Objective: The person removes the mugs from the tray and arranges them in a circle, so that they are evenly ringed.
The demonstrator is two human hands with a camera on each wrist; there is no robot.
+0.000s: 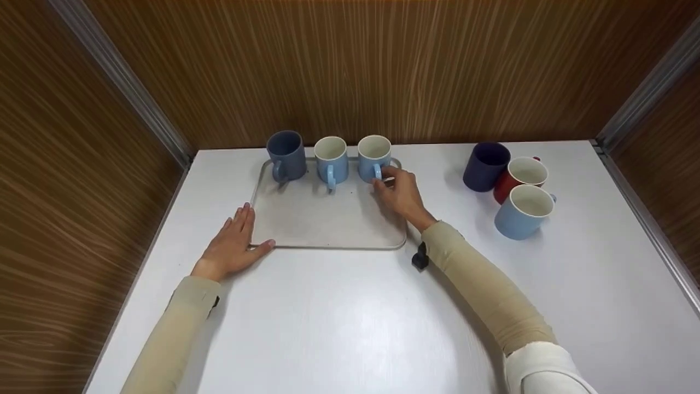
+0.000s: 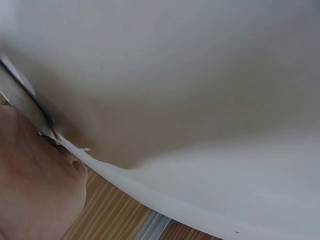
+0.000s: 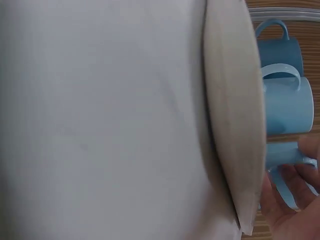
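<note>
Three mugs stand upright in a row along the back of a beige tray (image 1: 328, 224): a grey-blue mug (image 1: 292, 158), a light blue mug (image 1: 334, 164) in the middle and another light blue mug (image 1: 369, 161) on the right. My right hand (image 1: 402, 191) pinches the handle of that right-hand mug; the right wrist view also shows the fingers at the handle. With fingers straight, my left hand (image 1: 232, 243) rests at the tray's front left corner, its thumb on the front edge. In the left wrist view only part of that hand (image 2: 40, 180) shows.
To the right of the tray, a dark purple mug (image 1: 484, 169), a red mug (image 1: 506, 183) and a light blue mug (image 1: 519, 219) stand close together on the white table (image 1: 339, 317). Wood-grain panels (image 1: 350, 71) enclose the back and sides.
</note>
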